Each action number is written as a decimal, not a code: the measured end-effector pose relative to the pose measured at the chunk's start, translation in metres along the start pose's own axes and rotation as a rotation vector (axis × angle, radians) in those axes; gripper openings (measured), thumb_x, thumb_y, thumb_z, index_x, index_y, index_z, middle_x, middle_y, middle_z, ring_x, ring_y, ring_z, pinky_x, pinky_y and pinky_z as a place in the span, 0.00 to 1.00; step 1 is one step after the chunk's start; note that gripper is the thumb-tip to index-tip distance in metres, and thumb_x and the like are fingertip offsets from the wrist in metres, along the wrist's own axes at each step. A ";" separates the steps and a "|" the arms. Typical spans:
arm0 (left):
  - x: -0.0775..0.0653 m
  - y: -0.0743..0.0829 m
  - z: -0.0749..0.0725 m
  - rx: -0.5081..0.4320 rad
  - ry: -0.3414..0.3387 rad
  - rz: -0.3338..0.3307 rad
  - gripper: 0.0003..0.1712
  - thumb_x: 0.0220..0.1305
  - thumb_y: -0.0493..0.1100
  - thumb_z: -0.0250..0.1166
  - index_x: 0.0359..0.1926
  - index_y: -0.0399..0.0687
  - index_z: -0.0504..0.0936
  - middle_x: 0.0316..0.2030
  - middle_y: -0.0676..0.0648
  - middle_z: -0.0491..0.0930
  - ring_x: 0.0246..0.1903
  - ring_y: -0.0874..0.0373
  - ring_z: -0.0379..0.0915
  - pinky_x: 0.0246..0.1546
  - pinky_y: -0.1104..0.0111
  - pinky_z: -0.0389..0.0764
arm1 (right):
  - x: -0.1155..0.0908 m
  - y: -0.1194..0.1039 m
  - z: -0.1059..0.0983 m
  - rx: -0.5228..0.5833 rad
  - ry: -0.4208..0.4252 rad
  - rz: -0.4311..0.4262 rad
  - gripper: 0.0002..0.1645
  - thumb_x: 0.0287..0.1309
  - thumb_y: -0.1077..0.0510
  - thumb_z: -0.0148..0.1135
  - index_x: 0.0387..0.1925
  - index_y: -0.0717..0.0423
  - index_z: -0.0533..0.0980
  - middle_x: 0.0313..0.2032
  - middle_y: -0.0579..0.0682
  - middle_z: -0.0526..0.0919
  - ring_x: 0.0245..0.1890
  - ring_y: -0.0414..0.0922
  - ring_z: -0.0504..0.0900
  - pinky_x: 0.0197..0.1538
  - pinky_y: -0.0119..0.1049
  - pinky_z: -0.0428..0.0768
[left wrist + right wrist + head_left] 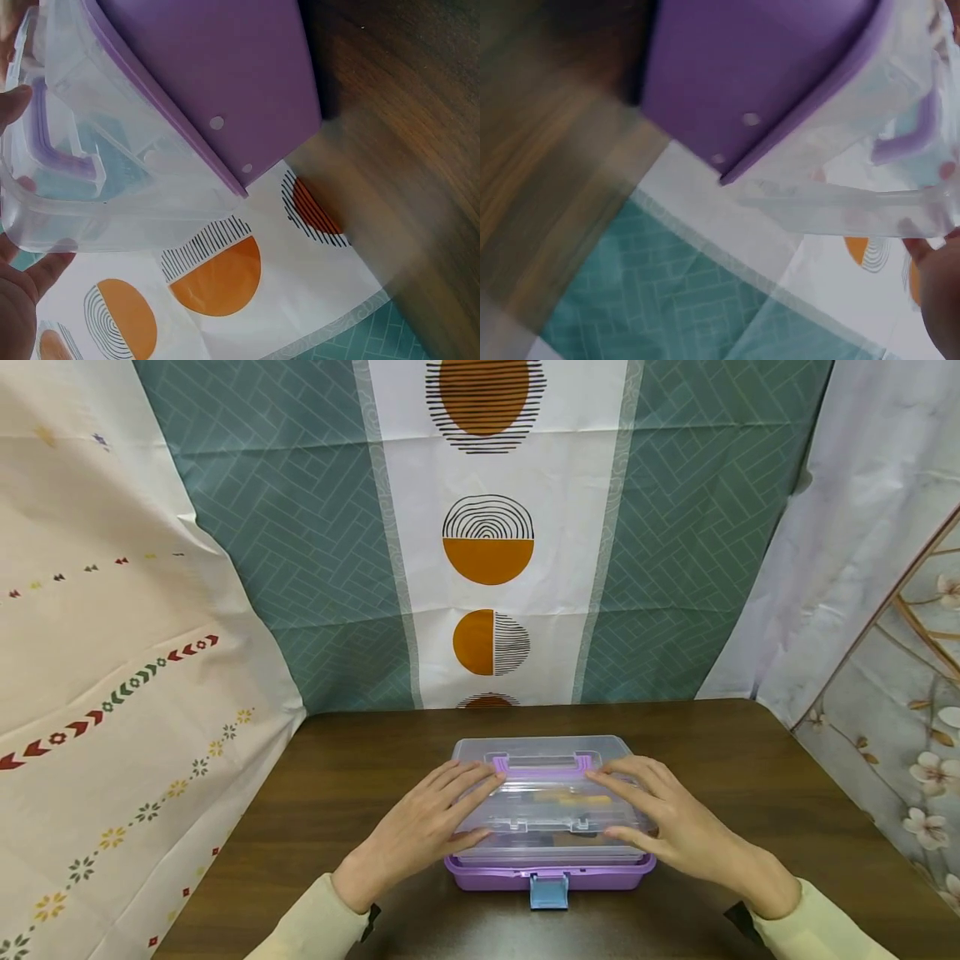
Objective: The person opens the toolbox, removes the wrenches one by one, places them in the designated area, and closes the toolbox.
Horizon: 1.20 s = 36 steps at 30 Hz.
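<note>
A storage box with a clear lid (517, 817) and a purple base (495, 880) stands on the table. Its purple carry handle (542, 772) lies flat in the top of the lid, and a blue latch (549, 893) hangs down unfastened at the front. My left hand (427, 814) rests on the lid's left side, fingers mostly straight and spread. On the lid's right side lies my right hand (675, 818), its fingers likewise extended. Fingertips show at the lid's edge in both wrist views. Something yellow-orange shows blurrily through the lid; its kind is unclear.
The dark wooden table (345, 777) extends around the box. Behind it hangs a green and white patterned cloth (495, 593). A cream cloth (150, 693) borders the left side, and a floral cloth (900, 760) the right.
</note>
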<state>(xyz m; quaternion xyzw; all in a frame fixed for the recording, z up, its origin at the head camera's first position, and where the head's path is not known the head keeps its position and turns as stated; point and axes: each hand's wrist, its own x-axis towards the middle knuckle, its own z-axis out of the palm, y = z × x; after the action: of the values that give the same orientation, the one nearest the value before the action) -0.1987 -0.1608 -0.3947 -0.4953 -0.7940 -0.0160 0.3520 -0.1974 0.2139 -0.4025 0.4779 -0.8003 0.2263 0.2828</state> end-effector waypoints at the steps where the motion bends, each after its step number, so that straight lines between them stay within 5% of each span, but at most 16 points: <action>1: 0.000 0.000 0.000 -0.004 0.001 0.000 0.50 0.59 0.54 0.79 0.76 0.43 0.67 0.65 0.44 0.77 0.65 0.49 0.74 0.67 0.51 0.75 | -0.001 0.000 0.001 -0.032 0.024 -0.044 0.34 0.75 0.39 0.57 0.70 0.57 0.74 0.63 0.53 0.75 0.63 0.52 0.69 0.73 0.30 0.57; 8: 0.002 -0.002 -0.002 -0.029 0.011 0.002 0.48 0.61 0.54 0.78 0.76 0.42 0.68 0.65 0.43 0.77 0.65 0.48 0.74 0.67 0.49 0.75 | 0.001 0.002 0.001 -0.202 0.196 -0.309 0.26 0.80 0.46 0.53 0.59 0.63 0.81 0.53 0.62 0.84 0.54 0.60 0.79 0.73 0.40 0.65; 15: 0.001 -0.001 -0.001 -0.054 -0.007 -0.060 0.50 0.60 0.56 0.78 0.77 0.47 0.67 0.67 0.45 0.75 0.67 0.51 0.71 0.69 0.48 0.73 | 0.007 0.000 -0.004 -0.227 0.231 -0.382 0.23 0.80 0.50 0.53 0.56 0.63 0.83 0.51 0.65 0.85 0.50 0.61 0.81 0.69 0.42 0.69; 24: -0.015 -0.005 -0.007 -0.309 -0.126 -0.307 0.60 0.58 0.52 0.78 0.83 0.51 0.51 0.77 0.46 0.59 0.74 0.49 0.59 0.73 0.41 0.63 | 0.010 0.005 -0.006 -0.175 0.211 -0.349 0.24 0.80 0.49 0.53 0.55 0.64 0.83 0.53 0.65 0.85 0.52 0.61 0.80 0.73 0.39 0.67; 31: -0.030 -0.007 -0.010 -0.509 -0.066 -0.511 0.58 0.56 0.37 0.71 0.83 0.56 0.50 0.76 0.48 0.57 0.69 0.46 0.65 0.63 0.42 0.74 | 0.011 0.007 -0.007 -0.161 0.189 -0.331 0.24 0.80 0.48 0.53 0.55 0.63 0.83 0.54 0.65 0.84 0.54 0.60 0.79 0.75 0.37 0.65; 36: -0.039 -0.011 -0.005 -0.594 -0.038 -0.687 0.50 0.63 0.31 0.65 0.82 0.57 0.54 0.73 0.47 0.59 0.68 0.47 0.66 0.59 0.46 0.77 | 0.010 0.008 -0.010 -0.158 0.182 -0.324 0.24 0.79 0.47 0.53 0.55 0.63 0.83 0.55 0.64 0.84 0.54 0.60 0.79 0.74 0.36 0.65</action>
<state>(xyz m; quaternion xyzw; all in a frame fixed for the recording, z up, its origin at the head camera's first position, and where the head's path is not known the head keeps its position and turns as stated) -0.1942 -0.1981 -0.4100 -0.2829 -0.8796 -0.3499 0.1543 -0.2062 0.2171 -0.3889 0.5545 -0.6993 0.1566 0.4230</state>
